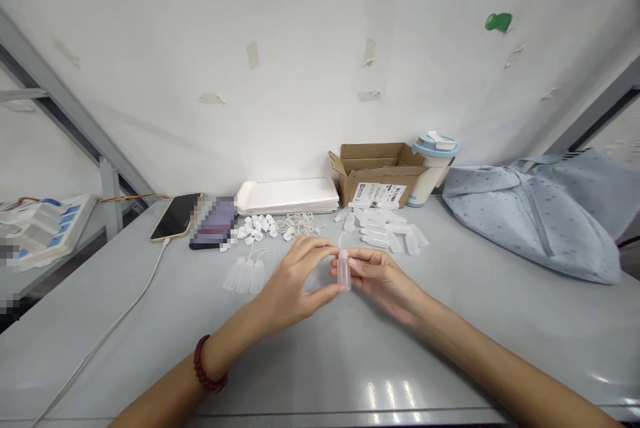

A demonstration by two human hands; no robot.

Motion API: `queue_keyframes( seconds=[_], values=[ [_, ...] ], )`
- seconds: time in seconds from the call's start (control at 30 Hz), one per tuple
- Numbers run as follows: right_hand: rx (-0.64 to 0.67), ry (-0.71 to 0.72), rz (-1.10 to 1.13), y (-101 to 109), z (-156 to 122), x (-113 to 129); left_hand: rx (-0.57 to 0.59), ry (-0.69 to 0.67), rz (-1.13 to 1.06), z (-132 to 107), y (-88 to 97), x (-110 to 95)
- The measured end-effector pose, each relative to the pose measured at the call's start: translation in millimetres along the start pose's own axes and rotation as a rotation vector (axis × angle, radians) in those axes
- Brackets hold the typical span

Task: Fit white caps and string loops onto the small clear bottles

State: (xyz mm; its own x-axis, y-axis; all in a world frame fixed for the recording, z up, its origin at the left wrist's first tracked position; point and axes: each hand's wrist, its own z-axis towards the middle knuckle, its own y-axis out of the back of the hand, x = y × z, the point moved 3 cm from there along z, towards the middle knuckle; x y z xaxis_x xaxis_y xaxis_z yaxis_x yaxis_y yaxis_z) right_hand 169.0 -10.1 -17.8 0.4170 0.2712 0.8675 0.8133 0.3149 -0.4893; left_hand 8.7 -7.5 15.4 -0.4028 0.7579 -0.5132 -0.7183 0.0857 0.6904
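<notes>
A small translucent plastic bottle (344,273) is held upright above the table, with a thin pale tube (342,239) curving up from its top. My left hand (293,278) is closed on it, thumb at the base and index finger at the neck. From the other side, my right hand (385,276) pinches the bottle between thumb and fingers. Left of my hands, a few similar bottles with tubes (245,275) lie on the table. Beyond my right hand is a pile of bottles without visible tubes (383,228). Small white caps (256,228) and a heap of thin tubes (300,225) lie behind my left hand.
At the back stand white padded envelopes (290,197), an open cardboard box (380,178) and a lidded cup (431,171). A phone (177,216) with a white cable (135,298) lies left, beside a dark packet (215,221). Blue-grey fabric (530,215) covers the right side.
</notes>
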Motion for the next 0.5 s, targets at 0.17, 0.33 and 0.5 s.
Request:
queue_keyframes(
  seconds=[0.17,0.33,0.5],
  values=[
    [0.041,-0.030,0.074,-1.9,0.7,-3.6,0.033,-0.097,0.075,-3.1,-7.5,-1.3],
    [0.072,-0.033,0.053,-3.7,0.3,-5.3,0.029,-0.102,0.088,-4.3,-9.3,0.1],
    [0.115,-0.001,-0.107,-6.2,0.7,-6.1,0.048,-0.061,0.112,-1.6,-6.0,-1.5]
  ],
)
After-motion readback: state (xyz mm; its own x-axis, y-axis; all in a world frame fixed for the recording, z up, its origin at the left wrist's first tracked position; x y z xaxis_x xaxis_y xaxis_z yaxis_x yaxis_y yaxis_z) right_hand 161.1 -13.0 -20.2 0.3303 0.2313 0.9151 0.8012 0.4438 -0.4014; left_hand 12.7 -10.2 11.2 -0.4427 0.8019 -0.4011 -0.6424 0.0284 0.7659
